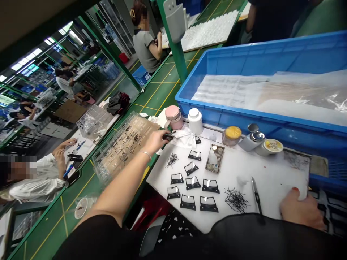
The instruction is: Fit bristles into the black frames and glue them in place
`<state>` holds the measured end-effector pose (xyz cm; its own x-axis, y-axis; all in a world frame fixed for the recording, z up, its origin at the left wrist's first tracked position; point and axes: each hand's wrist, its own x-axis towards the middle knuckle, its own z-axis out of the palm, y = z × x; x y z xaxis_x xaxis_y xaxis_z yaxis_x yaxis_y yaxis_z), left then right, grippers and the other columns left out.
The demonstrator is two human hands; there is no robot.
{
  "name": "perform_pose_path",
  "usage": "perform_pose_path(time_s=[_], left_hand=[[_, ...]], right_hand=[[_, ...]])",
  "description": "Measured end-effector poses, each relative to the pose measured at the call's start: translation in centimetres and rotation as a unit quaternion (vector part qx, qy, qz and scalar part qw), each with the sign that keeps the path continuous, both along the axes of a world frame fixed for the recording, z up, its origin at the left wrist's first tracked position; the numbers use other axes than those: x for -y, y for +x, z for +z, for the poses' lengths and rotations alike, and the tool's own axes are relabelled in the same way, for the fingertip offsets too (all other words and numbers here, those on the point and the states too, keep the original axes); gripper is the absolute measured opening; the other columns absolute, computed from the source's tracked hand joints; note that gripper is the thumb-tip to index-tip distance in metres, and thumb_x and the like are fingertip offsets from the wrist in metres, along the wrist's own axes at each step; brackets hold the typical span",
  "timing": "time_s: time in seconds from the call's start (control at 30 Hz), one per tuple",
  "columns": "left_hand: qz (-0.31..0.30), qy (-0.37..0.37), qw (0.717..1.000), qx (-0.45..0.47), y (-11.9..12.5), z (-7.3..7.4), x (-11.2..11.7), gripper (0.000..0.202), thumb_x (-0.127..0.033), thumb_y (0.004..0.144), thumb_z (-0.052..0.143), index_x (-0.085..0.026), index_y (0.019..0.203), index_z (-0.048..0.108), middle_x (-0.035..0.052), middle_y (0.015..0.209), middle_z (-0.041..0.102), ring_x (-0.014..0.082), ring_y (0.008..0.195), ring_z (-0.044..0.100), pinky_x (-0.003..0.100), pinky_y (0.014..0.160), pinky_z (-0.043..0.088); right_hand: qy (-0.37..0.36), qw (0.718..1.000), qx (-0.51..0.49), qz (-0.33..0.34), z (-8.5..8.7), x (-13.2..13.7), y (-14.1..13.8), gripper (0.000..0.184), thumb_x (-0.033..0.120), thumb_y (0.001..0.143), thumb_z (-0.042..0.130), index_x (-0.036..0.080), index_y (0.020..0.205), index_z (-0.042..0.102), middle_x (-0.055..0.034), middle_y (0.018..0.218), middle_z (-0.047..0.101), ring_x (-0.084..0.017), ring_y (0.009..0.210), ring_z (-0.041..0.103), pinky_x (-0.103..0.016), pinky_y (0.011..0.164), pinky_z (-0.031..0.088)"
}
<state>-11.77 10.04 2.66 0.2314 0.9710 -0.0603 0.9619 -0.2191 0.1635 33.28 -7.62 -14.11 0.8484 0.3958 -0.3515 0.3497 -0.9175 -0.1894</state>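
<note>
My left hand [155, 143], with a bracelet at the wrist, reaches to the far left corner of the white work board [159, 172]. Its fingers are closed on a small black part [168, 136], beside a crumpled white cloth [184, 138]. At the board's right edge is my right hand [302, 208], blurred, with its fingers mostly hidden. Several black frames with clear panes, one a black frame [209, 208] in front, lie mid-board. A craft knife [255, 193] lies between a pile of black strands [236, 199] and my right hand.
A large blue bin [244, 106] stands behind the board. Along the back are a pink mug [174, 117], a white bottle [195, 121] and a yellow-topped jar [232, 135]. A small bottle tray [215, 159] lies mid-board. Left is a compartment box [119, 151]; a co-worker [35, 177] sits beyond.
</note>
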Motion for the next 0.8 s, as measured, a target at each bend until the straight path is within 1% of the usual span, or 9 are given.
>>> perform_pose_path(time_s=[0.03,0.1,0.17,0.27,0.37,0.5,0.6,0.7,0.8], left_hand=[[-0.004,-0.002,1.0,-0.012,0.5,-1.7,0.7,0.029,-0.02,0.075,0.068,-0.021,0.104,0.065,0.0051,0.099,0.069,0.0211,0.092,0.064,0.029,0.08,0.048],[-0.006,0.001,0.999,-0.035,1.7,-4.7,1.2,0.024,-0.019,0.08,0.063,-0.019,0.104,0.064,0.0079,0.1,0.067,0.0224,0.096,0.062,0.031,0.083,0.048],[-0.005,0.008,0.998,-0.055,2.7,-6.9,0.9,0.02,-0.018,0.085,0.057,-0.017,0.104,0.063,0.0101,0.101,0.064,0.0237,0.1,0.059,0.034,0.085,0.047],[0.0,0.02,0.997,-0.074,3.9,-9.4,0.4,0.021,-0.018,0.091,0.048,-0.014,0.108,0.059,0.0103,0.109,0.059,0.0242,0.106,0.055,0.039,0.085,0.048],[0.003,0.024,0.997,-0.079,4.6,-11.0,1.1,0.024,-0.017,0.092,0.045,-0.015,0.114,0.055,0.01,0.113,0.056,0.0242,0.109,0.051,0.04,0.086,0.047],[0.008,0.032,0.997,-0.063,5.3,-12.0,3.0,0.04,-0.018,0.087,0.053,-0.017,0.126,0.048,0.0131,0.122,0.051,0.0271,0.115,0.046,0.039,0.091,0.045],[0.011,0.035,0.999,-0.04,5.3,-11.7,4.0,0.063,-0.029,0.078,0.068,-0.018,0.133,0.041,0.014,0.129,0.047,0.0288,0.118,0.044,0.038,0.097,0.043],[0.014,0.031,0.999,-0.015,4.7,-10.8,3.7,0.078,-0.041,0.07,0.076,-0.018,0.135,0.039,0.0122,0.13,0.047,0.0282,0.119,0.045,0.038,0.102,0.039],[0.023,0.016,1.0,0.004,3.8,-10.1,2.0,0.087,-0.046,0.066,0.079,-0.017,0.137,0.037,0.0133,0.131,0.048,0.0282,0.121,0.045,0.038,0.105,0.038]], right_hand=[[-0.001,1.0,0.006,-0.014,-0.3,0.0,0.0,0.079,0.067,0.086,0.026,0.009,0.134,0.051,-0.0305,0.114,0.06,-0.047,0.109,0.057,-0.059,0.087,0.046],[-0.007,0.999,0.009,-0.031,-0.6,0.0,0.1,0.078,0.068,0.085,0.028,0.011,0.132,0.054,-0.028,0.114,0.062,-0.045,0.108,0.058,-0.056,0.089,0.047],[-0.011,0.999,0.006,-0.033,-0.8,-0.1,0.2,0.077,0.068,0.085,0.03,0.012,0.131,0.056,-0.0276,0.115,0.062,-0.045,0.108,0.059,-0.055,0.088,0.048],[-0.005,0.999,0.011,-0.03,-1.0,0.0,0.4,0.078,0.068,0.084,0.031,0.011,0.132,0.055,-0.0275,0.116,0.062,-0.045,0.109,0.058,-0.055,0.089,0.047],[0.001,1.0,0.015,-0.027,-1.3,0.1,0.5,0.078,0.069,0.084,0.032,0.012,0.132,0.055,-0.0277,0.117,0.061,-0.045,0.11,0.057,-0.055,0.09,0.047],[-0.003,1.0,0.009,-0.021,-1.2,0.2,0.5,0.077,0.067,0.085,0.031,0.011,0.132,0.055,-0.0282,0.117,0.061,-0.045,0.111,0.057,-0.055,0.088,0.047],[0.0,1.0,0.01,-0.023,-1.0,0.2,0.3,0.076,0.067,0.085,0.032,0.011,0.132,0.055,-0.0279,0.119,0.06,-0.045,0.111,0.057,-0.055,0.089,0.047],[0.005,1.0,0.014,-0.022,-0.9,0.1,0.2,0.076,0.067,0.085,0.032,0.012,0.131,0.056,-0.0278,0.117,0.061,-0.045,0.11,0.058,-0.055,0.088,0.047],[0.007,1.0,0.016,-0.022,-1.1,0.1,0.3,0.077,0.067,0.085,0.031,0.011,0.132,0.055,-0.0281,0.116,0.061,-0.045,0.109,0.058,-0.056,0.087,0.047]])
